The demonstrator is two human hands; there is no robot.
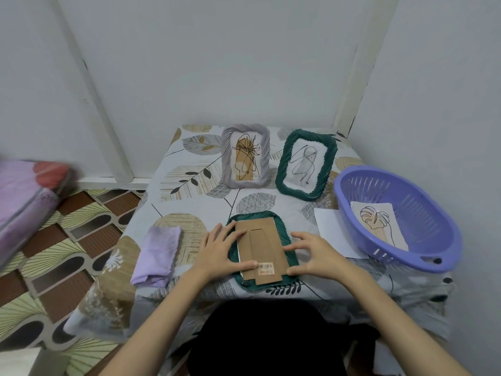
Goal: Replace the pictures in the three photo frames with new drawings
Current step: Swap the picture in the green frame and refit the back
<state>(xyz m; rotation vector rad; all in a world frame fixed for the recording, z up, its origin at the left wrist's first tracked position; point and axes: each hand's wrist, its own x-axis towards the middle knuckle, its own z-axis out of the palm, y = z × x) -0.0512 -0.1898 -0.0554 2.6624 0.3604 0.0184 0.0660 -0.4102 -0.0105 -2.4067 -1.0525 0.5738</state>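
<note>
A dark green photo frame (289, 241) lies face down near the table's front edge. Its brown cardboard backing (261, 244) with a stand flap and a barcode sticker rests on it, a white sheet edge showing under its left side. My left hand (219, 249) presses the backing's left edge, thumb at the lower part. My right hand (314, 253) touches its right edge with fingers spread. A grey frame (226, 161) and a second green frame (284, 164) stand at the back, each with a line drawing. A leaf drawing (375, 218) lies in the purple basket (433, 240).
A folded lilac cloth (158, 255) lies left of the face-down frame. A white sheet (329, 226) sits partly under the basket at the right. The table has a leaf-patterned cloth (189, 185) and stands in a wall corner. Bedding (24, 196) lies at the left.
</note>
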